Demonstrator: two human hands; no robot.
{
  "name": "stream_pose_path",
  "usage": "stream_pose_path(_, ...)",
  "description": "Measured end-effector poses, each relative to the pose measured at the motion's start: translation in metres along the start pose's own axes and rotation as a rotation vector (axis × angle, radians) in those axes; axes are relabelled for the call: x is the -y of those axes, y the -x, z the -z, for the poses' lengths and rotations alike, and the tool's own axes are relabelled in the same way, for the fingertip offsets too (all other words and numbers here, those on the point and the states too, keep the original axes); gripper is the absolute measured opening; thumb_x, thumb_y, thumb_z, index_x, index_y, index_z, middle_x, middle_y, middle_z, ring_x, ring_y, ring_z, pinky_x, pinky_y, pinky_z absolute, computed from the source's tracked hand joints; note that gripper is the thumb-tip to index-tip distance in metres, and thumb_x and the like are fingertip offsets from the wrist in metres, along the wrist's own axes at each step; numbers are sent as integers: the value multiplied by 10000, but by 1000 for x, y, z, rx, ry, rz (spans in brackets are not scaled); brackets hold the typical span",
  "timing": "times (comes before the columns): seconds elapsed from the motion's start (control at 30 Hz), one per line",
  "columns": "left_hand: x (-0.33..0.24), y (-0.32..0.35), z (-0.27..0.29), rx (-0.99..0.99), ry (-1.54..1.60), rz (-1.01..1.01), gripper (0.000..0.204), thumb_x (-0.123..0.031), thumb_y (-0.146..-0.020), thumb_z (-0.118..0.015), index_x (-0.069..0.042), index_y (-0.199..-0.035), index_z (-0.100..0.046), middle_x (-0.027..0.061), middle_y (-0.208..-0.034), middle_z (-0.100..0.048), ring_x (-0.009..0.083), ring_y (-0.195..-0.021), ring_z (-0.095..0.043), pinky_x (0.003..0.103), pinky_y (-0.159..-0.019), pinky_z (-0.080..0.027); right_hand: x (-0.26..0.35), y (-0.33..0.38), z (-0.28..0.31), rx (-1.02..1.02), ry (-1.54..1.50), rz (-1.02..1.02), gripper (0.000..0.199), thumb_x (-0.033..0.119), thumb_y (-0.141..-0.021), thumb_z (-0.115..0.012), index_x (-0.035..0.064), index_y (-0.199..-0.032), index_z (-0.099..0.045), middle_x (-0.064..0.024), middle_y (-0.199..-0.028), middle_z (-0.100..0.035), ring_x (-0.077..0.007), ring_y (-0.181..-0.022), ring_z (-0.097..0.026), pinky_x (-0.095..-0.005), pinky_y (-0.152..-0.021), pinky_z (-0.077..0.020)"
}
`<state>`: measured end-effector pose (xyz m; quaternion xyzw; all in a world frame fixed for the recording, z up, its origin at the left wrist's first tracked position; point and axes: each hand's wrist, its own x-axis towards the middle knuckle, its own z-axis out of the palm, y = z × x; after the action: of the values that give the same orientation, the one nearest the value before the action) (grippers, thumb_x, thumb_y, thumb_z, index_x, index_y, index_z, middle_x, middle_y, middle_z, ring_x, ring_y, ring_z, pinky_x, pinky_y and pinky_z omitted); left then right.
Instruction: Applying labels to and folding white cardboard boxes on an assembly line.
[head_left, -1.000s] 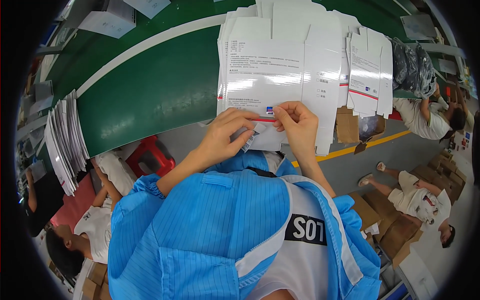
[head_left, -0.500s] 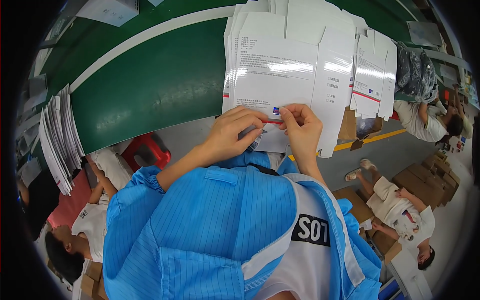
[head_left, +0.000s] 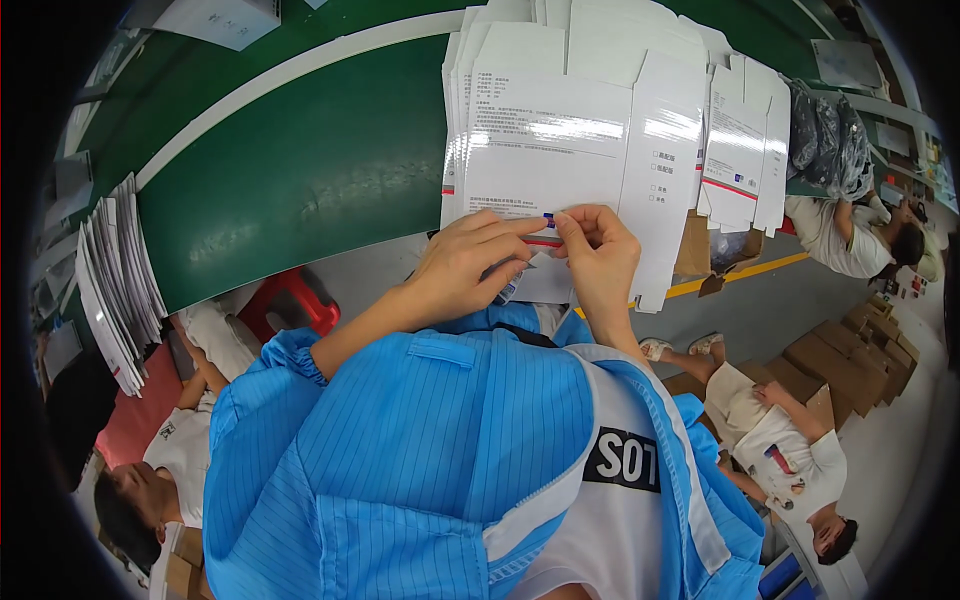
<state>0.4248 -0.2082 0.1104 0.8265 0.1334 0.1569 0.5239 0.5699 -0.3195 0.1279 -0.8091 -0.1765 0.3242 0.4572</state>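
A flat, unfolded white carton [head_left: 545, 110] with fine print and a red stripe lies on top of a stack of similar cartons, its near edge reaching past the table edge. At that edge, a small blue sticker [head_left: 550, 221] sits on the carton. My right hand [head_left: 604, 250] pinches at the sticker with thumb and index finger. My left hand [head_left: 465, 265] stretches its index finger to the sticker's left side, while its other fingers are curled. Below those curled fingers shows part of a small printed piece [head_left: 510, 288], mostly hidden.
A second pile of white cartons [head_left: 740, 140] lies to the right, beside dark plastic-wrapped items [head_left: 830, 145]. More flat cartons [head_left: 115, 285] stand at the left end of the green table [head_left: 300, 170]. A brown box [head_left: 695, 245] and seated people [head_left: 785, 440] are beyond.
My left index finger has moved onto the sticker's left side, and my right fingertips have shifted slightly. The carton has barely moved. The seated person at lower right has changed posture.
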Motion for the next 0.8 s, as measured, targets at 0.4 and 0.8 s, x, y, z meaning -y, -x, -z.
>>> stream_pose_path(0.4, -5, 3, -4, 48, -122, -10, 61, -69, -772, -668, -47, -801, -618, 29, -1280, -595, 198, -801, -521, 299, -689, -472, 18, -20, 40, -112, 626, 132, 259, 176, -775, -737, 5, -929, -619, -56, -647, -603, -185, -598, -594, -309, -571, -485)
stream_pose_path(0.8, 0, 8, -13, -296, 57, 161, 57, -53, -819, -622, -38, -837, -569, 116, -1386, -491, 316, -1332, -364, 409, -1062, -309, -14, -27, 102, -430, 740, 460, 454, 198, -779, -748, -49, -1129, -598, -130, -1136, -584, -278, -1035, -553, -387, -890, -443)
